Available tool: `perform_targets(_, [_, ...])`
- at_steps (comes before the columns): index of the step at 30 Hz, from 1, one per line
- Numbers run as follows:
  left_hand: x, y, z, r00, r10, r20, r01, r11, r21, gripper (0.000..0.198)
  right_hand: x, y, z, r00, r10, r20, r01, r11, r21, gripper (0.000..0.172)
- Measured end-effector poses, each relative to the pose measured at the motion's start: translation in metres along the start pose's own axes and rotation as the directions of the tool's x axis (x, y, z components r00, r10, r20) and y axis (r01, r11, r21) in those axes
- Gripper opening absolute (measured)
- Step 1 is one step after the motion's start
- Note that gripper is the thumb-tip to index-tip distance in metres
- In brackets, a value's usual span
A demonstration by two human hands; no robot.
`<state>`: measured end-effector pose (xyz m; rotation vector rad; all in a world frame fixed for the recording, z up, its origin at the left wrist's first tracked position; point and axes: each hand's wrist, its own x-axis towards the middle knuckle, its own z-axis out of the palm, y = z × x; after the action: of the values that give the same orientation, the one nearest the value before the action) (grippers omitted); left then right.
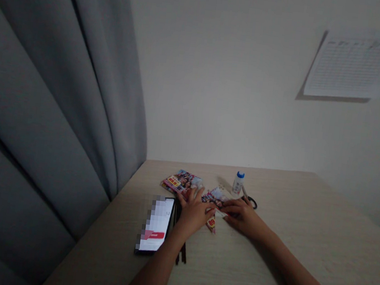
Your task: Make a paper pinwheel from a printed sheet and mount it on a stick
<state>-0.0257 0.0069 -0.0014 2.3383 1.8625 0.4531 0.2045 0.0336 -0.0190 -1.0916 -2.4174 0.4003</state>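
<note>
My left hand [195, 212] lies flat with its fingers spread on a folded piece of colourful printed paper [214, 199] on the table. My right hand [241, 214] rests on the right side of the same paper, its fingers stretched along a fold. The paper's pointed lower tip [212, 224] sticks out between the two hands. Neither hand grips anything.
A stack of colourful printed leaflets [181, 182] lies just beyond my left hand. A phone [156, 224] with a lit screen and dark thin sticks [181, 251] lie to its left. A small white bottle with a blue cap [238, 182] and scissors [250, 200] sit behind my right hand. A grey curtain [51, 99] hangs left; the wooden table [301, 246] meets a white wall.
</note>
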Motion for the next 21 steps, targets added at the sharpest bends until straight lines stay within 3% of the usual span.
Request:
perform_targets(15, [0.0008,0.0047,-0.0047,0.997,-0.051,0.066,0.055,0.996,-0.064,0.028,0.0002,-0.0027,-0.0033,1.0,-0.004,0.018,0.004,1.0,0.019,0.027])
perform_targets(21, [0.0032,0.0031,-0.0037,0.995,-0.097,0.025,0.099,0.989,-0.114,0.029,0.0004,-0.0029,-0.0033,1.0,0.005,0.023,-0.005,1.0,0.01,0.027])
